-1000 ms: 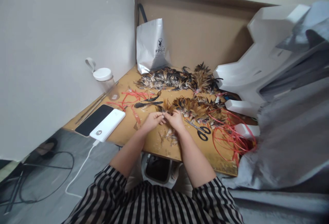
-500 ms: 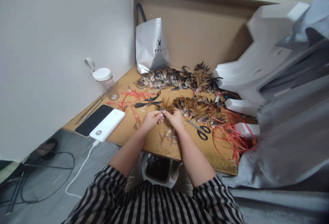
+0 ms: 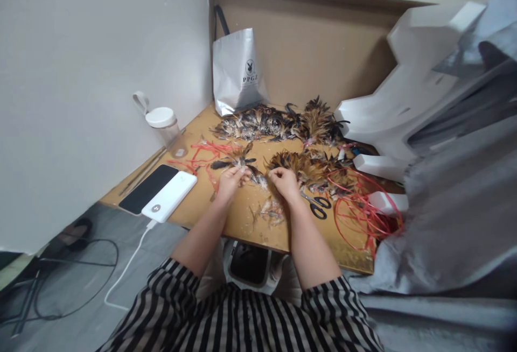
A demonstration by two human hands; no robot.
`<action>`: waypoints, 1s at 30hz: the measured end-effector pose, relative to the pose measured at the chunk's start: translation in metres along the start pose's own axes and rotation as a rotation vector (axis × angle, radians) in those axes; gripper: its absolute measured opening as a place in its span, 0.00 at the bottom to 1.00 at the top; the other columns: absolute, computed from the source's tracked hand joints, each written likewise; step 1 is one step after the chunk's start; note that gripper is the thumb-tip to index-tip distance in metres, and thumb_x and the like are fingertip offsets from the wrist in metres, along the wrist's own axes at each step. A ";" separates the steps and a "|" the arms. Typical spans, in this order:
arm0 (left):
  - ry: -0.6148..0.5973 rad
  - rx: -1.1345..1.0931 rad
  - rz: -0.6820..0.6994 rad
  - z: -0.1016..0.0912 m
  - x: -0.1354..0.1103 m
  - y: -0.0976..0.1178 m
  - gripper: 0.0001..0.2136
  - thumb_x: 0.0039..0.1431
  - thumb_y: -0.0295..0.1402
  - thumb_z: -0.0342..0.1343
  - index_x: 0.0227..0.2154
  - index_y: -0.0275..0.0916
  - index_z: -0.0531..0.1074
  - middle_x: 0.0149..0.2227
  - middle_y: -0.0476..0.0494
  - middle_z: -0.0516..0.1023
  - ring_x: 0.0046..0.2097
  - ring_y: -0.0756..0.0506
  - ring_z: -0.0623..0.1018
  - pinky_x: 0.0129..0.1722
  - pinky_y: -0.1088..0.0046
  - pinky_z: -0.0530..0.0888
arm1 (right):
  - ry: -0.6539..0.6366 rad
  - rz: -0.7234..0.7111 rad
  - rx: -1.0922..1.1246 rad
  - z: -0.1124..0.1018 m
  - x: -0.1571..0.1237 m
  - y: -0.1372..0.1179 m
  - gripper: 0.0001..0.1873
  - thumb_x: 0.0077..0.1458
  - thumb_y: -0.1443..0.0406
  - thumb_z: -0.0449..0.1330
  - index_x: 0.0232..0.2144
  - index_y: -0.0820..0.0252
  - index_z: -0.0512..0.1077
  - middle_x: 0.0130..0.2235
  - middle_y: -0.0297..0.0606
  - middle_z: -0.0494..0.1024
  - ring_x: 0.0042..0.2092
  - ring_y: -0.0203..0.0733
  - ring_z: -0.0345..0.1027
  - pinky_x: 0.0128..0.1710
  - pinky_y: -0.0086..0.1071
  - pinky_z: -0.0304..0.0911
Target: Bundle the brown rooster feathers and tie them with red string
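The left hand (image 3: 230, 180) is closed in a pinch on a small bunch of feathers (image 3: 242, 162) near the middle of the worktop (image 3: 238, 223), the bunch fanning out beyond the fingertips toward the back edge. The right hand (image 3: 285, 182) sits just beside it, apart from the left, with its fingers curled at the near edge of a brown feather pile (image 3: 307, 168); whether it pinches a feather or only touches the pile is hard to tell from this distance. Black scissors (image 3: 317, 206) lie just right of the right hand, and red cords (image 3: 359, 209) loop by the right edge. A white power bank (image 3: 169, 197) and a dark phone (image 3: 146, 188) lie at the left edge, with a lidded jar (image 3: 166, 128) behind them. A larger heap of feathers (image 3: 278, 123) lies along the back edge, before a silver bag (image 3: 238, 72).
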State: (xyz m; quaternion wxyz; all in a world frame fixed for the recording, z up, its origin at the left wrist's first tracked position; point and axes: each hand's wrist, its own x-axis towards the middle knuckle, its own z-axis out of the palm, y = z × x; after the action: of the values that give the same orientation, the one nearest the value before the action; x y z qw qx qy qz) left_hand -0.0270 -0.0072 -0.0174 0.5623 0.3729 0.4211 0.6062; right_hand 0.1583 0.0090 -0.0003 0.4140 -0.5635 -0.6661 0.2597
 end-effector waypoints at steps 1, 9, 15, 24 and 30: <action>0.005 -0.006 -0.003 0.000 0.000 0.000 0.17 0.43 0.40 0.60 0.34 0.32 0.72 0.32 0.40 0.76 0.23 0.55 0.70 0.21 0.81 0.63 | -0.040 -0.030 -0.054 0.001 -0.001 -0.002 0.10 0.43 0.63 0.54 0.23 0.62 0.73 0.25 0.36 0.75 0.28 0.37 0.66 0.29 0.27 0.57; -0.016 -0.029 -0.038 0.002 -0.002 0.003 0.18 0.42 0.40 0.60 0.34 0.32 0.72 0.32 0.40 0.77 0.23 0.55 0.70 0.21 0.81 0.63 | -0.161 -0.046 -0.329 0.009 -0.009 -0.009 0.06 0.41 0.63 0.57 0.21 0.59 0.72 0.22 0.33 0.74 0.25 0.35 0.62 0.24 0.26 0.51; -0.039 -0.030 -0.041 0.003 -0.003 0.004 0.18 0.42 0.40 0.60 0.34 0.32 0.72 0.31 0.40 0.77 0.23 0.56 0.70 0.20 0.81 0.62 | -0.130 0.008 -0.134 0.011 -0.006 -0.008 0.06 0.39 0.66 0.54 0.18 0.61 0.69 0.20 0.32 0.71 0.23 0.33 0.60 0.25 0.25 0.53; -0.192 0.080 -0.136 0.010 -0.009 0.002 0.16 0.43 0.40 0.60 0.32 0.31 0.73 0.32 0.37 0.77 0.23 0.54 0.71 0.21 0.81 0.64 | -0.221 0.345 0.775 0.010 -0.008 -0.021 0.14 0.34 0.60 0.63 0.20 0.60 0.62 0.13 0.24 0.59 0.15 0.27 0.49 0.15 0.22 0.43; -0.288 0.047 -0.182 0.010 -0.013 0.003 0.16 0.43 0.39 0.61 0.33 0.32 0.73 0.36 0.36 0.77 0.27 0.53 0.74 0.24 0.81 0.67 | -0.257 0.384 0.858 0.016 -0.009 -0.023 0.16 0.32 0.59 0.65 0.21 0.61 0.64 0.16 0.28 0.66 0.16 0.27 0.54 0.15 0.22 0.47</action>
State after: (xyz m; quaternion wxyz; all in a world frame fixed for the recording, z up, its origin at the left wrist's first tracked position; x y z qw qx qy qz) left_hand -0.0173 -0.0188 -0.0109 0.6605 0.4290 0.3825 0.4831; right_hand 0.1326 -0.0027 0.0076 0.4679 -0.4179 -0.4288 0.6501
